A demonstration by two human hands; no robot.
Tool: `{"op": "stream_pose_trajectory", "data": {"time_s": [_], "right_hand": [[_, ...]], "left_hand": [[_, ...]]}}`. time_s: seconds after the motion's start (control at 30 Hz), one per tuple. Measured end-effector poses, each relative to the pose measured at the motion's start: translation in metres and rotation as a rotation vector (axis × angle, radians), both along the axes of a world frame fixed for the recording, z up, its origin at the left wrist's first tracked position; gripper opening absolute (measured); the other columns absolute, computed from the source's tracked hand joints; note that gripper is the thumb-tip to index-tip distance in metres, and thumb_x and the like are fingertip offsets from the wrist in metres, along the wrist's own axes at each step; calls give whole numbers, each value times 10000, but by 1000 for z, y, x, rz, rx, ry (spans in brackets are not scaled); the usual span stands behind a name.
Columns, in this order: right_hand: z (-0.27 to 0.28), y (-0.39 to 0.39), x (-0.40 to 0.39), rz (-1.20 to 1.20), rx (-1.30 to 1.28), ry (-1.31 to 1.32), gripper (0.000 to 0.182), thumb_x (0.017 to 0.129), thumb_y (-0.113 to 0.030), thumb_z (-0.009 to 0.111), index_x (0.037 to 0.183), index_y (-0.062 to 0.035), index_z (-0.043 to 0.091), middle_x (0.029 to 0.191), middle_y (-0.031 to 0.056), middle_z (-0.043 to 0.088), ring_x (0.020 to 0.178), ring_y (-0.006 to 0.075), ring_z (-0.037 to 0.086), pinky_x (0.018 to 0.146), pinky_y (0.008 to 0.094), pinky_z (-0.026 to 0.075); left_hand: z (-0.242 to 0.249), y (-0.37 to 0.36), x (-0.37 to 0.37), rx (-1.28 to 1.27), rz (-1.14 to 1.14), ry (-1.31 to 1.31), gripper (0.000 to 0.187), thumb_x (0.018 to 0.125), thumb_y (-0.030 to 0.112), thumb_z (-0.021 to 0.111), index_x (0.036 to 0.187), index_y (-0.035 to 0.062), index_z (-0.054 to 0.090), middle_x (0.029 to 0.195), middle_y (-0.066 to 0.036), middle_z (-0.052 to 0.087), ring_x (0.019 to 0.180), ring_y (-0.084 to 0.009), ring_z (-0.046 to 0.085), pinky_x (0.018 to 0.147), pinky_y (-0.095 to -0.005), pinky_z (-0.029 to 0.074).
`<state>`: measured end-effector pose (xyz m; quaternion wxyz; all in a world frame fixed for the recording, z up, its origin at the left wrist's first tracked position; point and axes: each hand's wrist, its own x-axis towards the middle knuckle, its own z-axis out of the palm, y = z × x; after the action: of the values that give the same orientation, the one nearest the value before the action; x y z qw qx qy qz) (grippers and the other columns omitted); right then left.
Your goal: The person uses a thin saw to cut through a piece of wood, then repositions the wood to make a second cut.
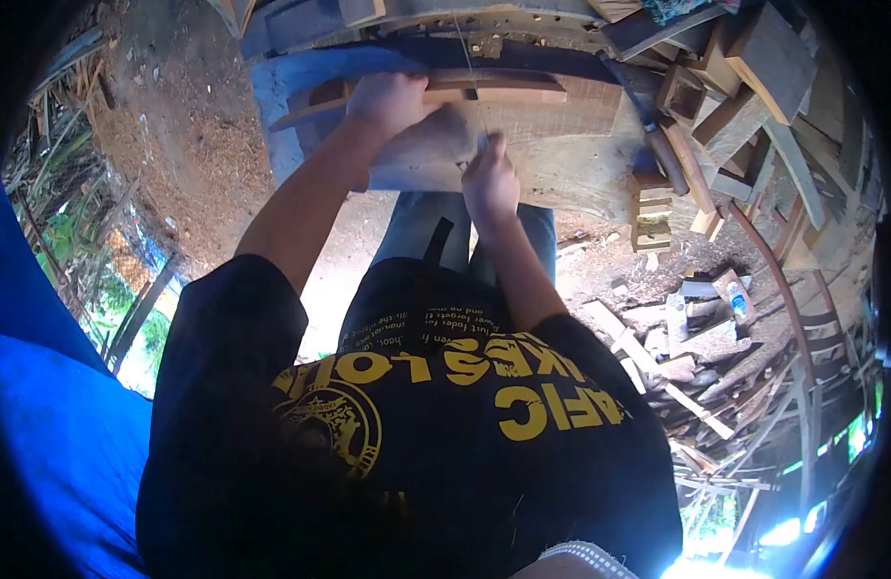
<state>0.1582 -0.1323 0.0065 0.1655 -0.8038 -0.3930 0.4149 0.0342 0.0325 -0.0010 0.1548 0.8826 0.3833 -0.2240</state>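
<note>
On the workbench (561, 174) lies a long, slightly curved wooden piece (523, 94). My left hand (389, 101) is closed around its left part, fingers wrapped over the wood. To the right and nearer my body, my right hand (491, 179) is closed on a small handle, partly hidden by the fingers. A thin line or blade (468, 58) runs upward from this hand and crosses the wooden piece near its middle. The area between my hands is blurred. A flat brown board lies under the curved piece.
Cut wood blocks (774, 63) are piled at the bench's right end, beside a long dark tool (663, 154). A small stack of wood pieces (650, 217) sits at the bench's front right edge. Offcuts (706, 338) cover the ground on the right; a blue sheet (59, 444) hangs left.
</note>
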Motion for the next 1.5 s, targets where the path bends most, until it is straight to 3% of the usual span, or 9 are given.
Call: {"op": "stream_pose_trajectory", "data": {"time_s": [0.23, 0.37, 0.63, 0.67, 0.8, 1.0, 1.13, 1.37, 1.5], "right_hand": [[-8, -67, -8, -63, 5, 68, 254, 872, -88, 484, 1093, -10, 384, 724, 249, 616, 676, 445, 626, 594, 521, 520], [-10, 1, -1, 34, 62, -4, 298, 881, -62, 448, 1152, 32, 366, 695, 258, 611, 646, 447, 623, 577, 515, 524], [-8, -45, -6, -116, 17, 116, 181, 943, -131, 379, 1071, -9, 422, 804, 315, 605, 820, 484, 603, 703, 544, 491], [-12, -33, -8, -68, 6, -29, 187, 911, -112, 435, 1066, -10, 451, 755, 300, 605, 730, 469, 613, 596, 536, 483], [17, 25, -10, -44, -9, -85, 167, 912, -96, 401, 1051, -9, 436, 813, 304, 615, 765, 480, 611, 634, 538, 494], [-2, -74, -24, -139, 106, 1, 206, 945, -168, 403, 1070, -13, 456, 800, 302, 612, 805, 496, 594, 650, 549, 470], [8, -7, -20, -55, 38, -98, 185, 950, -160, 387, 1078, -28, 409, 803, 317, 598, 785, 495, 591, 650, 555, 460], [19, -73, -19, -53, 34, -92, 108, 926, -117, 425, 986, -28, 434, 781, 297, 602, 774, 499, 590, 608, 534, 470], [9, -46, -15, -50, 17, -109, 116, 927, -127, 436, 982, -25, 434, 767, 298, 603, 756, 496, 592, 588, 530, 472]], "left_hand": [[13, -2, 5, -7, 31, 33, 404, 803, 482, 589, 866, 91, 673, 750, -129, 681, 706, -309, 679, 637, -451, 548], [17, 3, 8, -101, 52, 81, 413, 808, 483, 584, 869, 87, 683, 759, -134, 685, 714, -309, 681, 641, -450, 548], [26, 5, 6, -111, 68, 4, 400, 814, 457, 585, 866, 76, 698, 766, -145, 686, 728, -314, 682, 656, -439, 552], [24, 4, 4, -113, 82, -6, 400, 814, 457, 585, 866, 76, 698, 766, -145, 686, 728, -314, 682, 656, -439, 552], [12, 3, 1, -148, 87, -47, 413, 813, 463, 586, 886, 71, 694, 785, -151, 687, 739, -320, 680, 669, -444, 550], [16, 5, -2, -163, 82, -44, 426, 811, 463, 592, 894, 56, 687, 799, -156, 684, 765, -327, 677, 703, -451, 547], [22, 6, 1, -209, 93, -28, 428, 805, 458, 600, 892, 49, 691, 805, -161, 686, 763, -329, 679, 696, -450, 551], [19, 6, -2, -148, 61, -103, 408, 790, 439, 616, 873, 47, 695, 779, -174, 683, 729, -330, 680, 658, -448, 554], [20, 5, -1, -171, 83, -63, 391, 787, 423, 623, 866, 48, 699, 784, -177, 683, 732, -327, 681, 670, -445, 554]]}}
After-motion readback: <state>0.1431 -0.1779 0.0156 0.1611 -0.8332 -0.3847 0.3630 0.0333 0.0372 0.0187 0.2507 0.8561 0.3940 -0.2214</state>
